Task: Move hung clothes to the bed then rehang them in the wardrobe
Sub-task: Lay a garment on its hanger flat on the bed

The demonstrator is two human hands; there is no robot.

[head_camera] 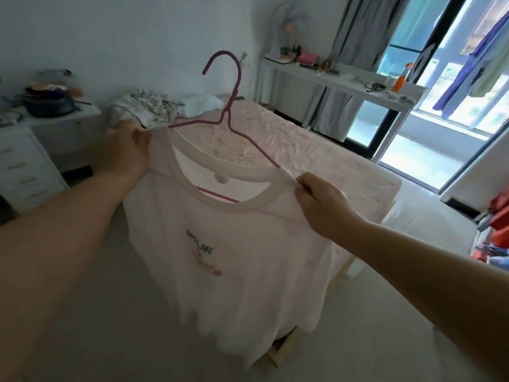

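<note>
Cotton shirt: a pale pink T-shirt [234,257] is held up in the air before the bed [316,150], on a pink wire hanger [228,106].
Handling: judged light, soft and limp; best taken at the shoulders over the hanger arms.
Left hand [129,153]: clenched on the shirt's left shoulder.
Right hand [322,202]: the other shoulder seam is pinched.

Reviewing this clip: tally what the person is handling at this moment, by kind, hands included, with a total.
Hands: 2, left hand and right hand, each gripping a shoulder of the shirt
Shirts: 1, pale pink T-shirt
Hangers: 1, pink hanger inside the neckline
Total: 4
</note>
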